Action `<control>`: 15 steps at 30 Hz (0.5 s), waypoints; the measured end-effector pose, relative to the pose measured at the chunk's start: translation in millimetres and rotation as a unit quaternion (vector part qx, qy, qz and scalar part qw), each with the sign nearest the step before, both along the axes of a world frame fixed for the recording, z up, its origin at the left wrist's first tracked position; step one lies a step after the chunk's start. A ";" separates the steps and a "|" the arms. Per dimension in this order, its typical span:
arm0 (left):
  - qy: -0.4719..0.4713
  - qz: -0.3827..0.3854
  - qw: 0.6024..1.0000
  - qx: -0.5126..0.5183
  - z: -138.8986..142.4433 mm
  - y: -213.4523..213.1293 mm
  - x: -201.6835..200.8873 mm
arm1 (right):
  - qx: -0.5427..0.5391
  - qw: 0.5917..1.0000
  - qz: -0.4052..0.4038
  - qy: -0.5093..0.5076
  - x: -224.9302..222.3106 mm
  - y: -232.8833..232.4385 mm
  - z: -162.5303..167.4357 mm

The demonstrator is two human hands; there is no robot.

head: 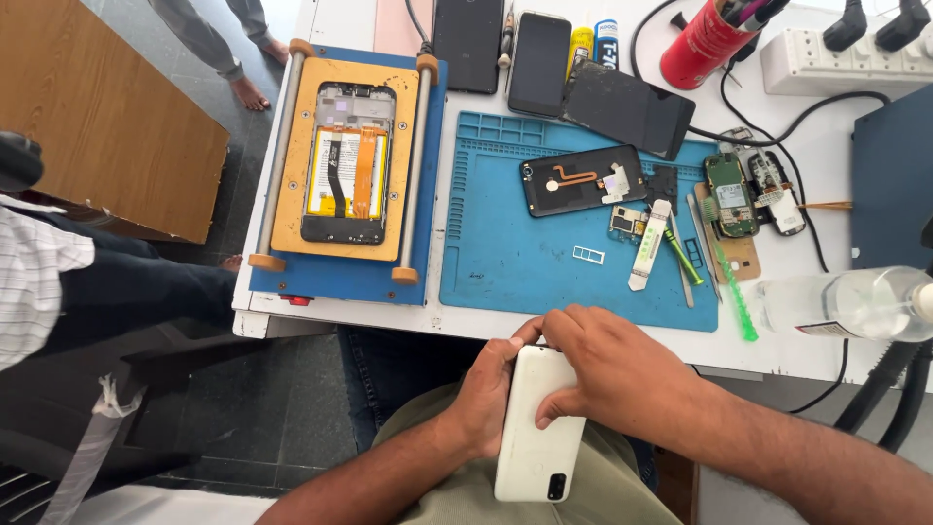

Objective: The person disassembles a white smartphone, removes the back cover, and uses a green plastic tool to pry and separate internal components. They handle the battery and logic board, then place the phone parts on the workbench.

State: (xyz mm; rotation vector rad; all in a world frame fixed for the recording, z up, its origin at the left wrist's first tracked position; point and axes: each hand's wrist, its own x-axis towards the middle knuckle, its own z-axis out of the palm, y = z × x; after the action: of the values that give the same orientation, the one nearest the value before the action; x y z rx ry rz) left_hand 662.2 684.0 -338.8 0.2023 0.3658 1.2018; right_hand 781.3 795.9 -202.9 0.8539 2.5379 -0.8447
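Observation:
A white phone (535,437) lies back-side up over my lap, its camera end toward me. My left hand (486,394) grips its left edge near the far end. My right hand (622,374) covers the far end, fingers curled over the top edge and thumb on the back. Both hands are just in front of the white table's near edge (389,319).
A blue work mat (515,262) carries an opened black phone (583,180), small parts, tweezers and a green tool (737,297). An opened phone sits on an orange-topped separator machine (345,165). A clear bottle (846,303) lies at right. A seated person's leg (126,292) is at left.

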 end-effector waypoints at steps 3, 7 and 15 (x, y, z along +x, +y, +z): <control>-0.003 -0.024 0.998 -0.055 -3.0 2.7 3.4 | 0.011 0.999 0.025 0.039 8.7 0.9 -4.8; -0.047 -0.041 0.996 -0.060 -6.8 -2.0 5.8 | 0.064 0.988 0.041 0.136 24.7 -3.5 -19.5; -0.046 -0.037 0.993 -0.105 -17.6 -9.6 16.0 | 0.025 0.931 -0.130 0.339 44.4 -33.8 -60.1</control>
State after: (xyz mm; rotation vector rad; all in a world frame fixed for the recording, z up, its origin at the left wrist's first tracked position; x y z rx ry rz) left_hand 678.2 674.4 -356.4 -0.0212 0.3979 1.0881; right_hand 825.7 762.1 -263.0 1.0757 3.0771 -1.3578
